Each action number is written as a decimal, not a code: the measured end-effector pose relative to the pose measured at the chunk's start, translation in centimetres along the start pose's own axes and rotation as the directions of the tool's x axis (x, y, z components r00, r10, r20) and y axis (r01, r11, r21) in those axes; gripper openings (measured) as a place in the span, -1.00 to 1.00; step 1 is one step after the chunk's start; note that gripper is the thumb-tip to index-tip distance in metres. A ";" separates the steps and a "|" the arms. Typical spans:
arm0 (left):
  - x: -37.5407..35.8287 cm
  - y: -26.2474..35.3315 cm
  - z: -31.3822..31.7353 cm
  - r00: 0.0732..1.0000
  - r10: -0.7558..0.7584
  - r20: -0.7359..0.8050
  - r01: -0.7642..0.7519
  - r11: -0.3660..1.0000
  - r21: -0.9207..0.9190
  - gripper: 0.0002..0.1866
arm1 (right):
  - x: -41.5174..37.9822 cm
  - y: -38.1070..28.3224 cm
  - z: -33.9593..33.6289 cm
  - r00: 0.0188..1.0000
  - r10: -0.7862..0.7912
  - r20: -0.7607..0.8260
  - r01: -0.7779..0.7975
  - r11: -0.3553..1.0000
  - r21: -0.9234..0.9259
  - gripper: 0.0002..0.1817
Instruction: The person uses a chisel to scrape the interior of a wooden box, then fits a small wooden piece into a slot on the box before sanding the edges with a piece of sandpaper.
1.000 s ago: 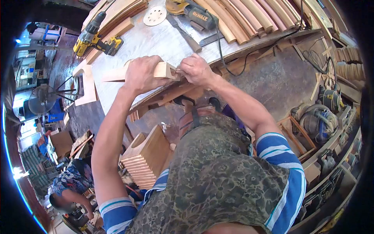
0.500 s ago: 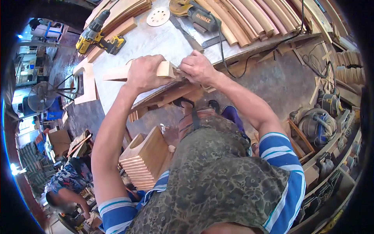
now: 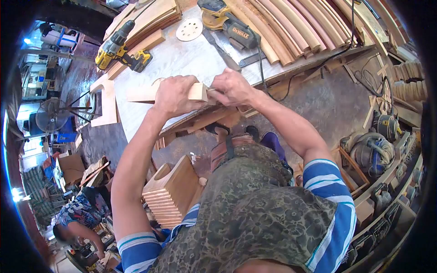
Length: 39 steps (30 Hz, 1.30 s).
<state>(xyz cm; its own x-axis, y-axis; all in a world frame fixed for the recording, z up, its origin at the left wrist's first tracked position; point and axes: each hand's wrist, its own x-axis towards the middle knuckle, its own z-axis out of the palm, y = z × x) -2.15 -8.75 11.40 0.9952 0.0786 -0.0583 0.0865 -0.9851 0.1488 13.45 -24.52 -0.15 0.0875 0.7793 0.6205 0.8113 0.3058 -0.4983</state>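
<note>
My left hand (image 3: pixel 175 96) is closed around a pale wooden piece (image 3: pixel 197 92), holding it near the front edge of the workbench (image 3: pixel 136 120). The piece's blocky end sticks out to the right of my knuckles and its narrower part runs left. My right hand (image 3: pixel 231 87) is closed in a pinch at that blocky end. Whatever lies between its fingers is hidden. Beyond my hands are a round sanding disc (image 3: pixel 189 29), a DeWalt sander (image 3: pixel 239 32) and a dark flat metal strip (image 3: pixel 221 51).
A yellow cordless drill (image 3: pixel 123 50) lies at the bench's left. Curved wooden strips (image 3: pixel 291 27) fill its far right. The sander's cord (image 3: pixel 262 68) hangs over the edge. Stacked wooden panels (image 3: pixel 168 191) stand by my left side. A person (image 3: pixel 84 216) bends over work at lower left.
The view has shifted slightly, so the bench and tools appear a little lower and further right. Both hands keep nearly the same hold at the wooden piece.
</note>
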 end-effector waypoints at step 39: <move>-0.2 0.5 0.4 1.000 0.004 -0.029 -0.005 1.000 -0.023 -0.51 | -1.2 -7.7 0.8 0.762 0.641 -0.088 -0.565 0.726 0.391 -0.71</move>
<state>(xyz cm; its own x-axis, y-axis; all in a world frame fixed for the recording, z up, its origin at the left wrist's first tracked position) -2.29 -9.31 11.05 0.9965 0.0788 -0.0292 0.0827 -0.9817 0.1717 6.69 -27.34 2.49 0.6379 0.7418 0.2071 0.3134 -0.0044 -0.9496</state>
